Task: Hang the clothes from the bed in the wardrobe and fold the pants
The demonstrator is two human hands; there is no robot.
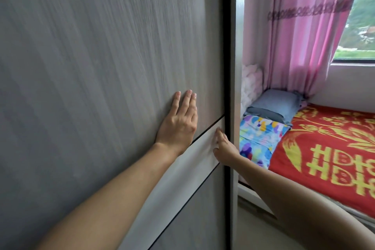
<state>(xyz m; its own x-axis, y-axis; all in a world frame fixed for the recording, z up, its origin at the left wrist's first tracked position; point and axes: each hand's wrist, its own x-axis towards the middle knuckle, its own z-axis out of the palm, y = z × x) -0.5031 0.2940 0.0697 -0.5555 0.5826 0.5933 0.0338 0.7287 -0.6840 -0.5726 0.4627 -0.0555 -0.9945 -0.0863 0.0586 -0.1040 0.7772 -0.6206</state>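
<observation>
the step in hand looks like sliding the wardrobe door (101, 67) open, before any hanging can begin. the left hand (178, 126) lies flat on the grey wood-grain panel, fingers straight and released, gripping nothing. just below and to the right of it, the right hand (225, 148) rests on the pale band (182, 178) that crosses the door. its fingers look fairly straight and point up beside the dark edge strip (227, 46), laid on the face and not wrapped round anything.

the wardrobe is shut, so its rail and hangers are hidden. beyond the right hand is the bed (263, 201), with a red blanket (324, 128), a bright patterned cloth (257, 138) and a blue pillow (276, 103). no loose garment or pants can be made out there; they may lie outside the view.

to do this well, push with both palms together, level and along the track, not into the panel, so the door does not bind. keep the right fingertips off the gap at the edge strip, where they could be nipped. open it wide enough to reach the rail.
</observation>
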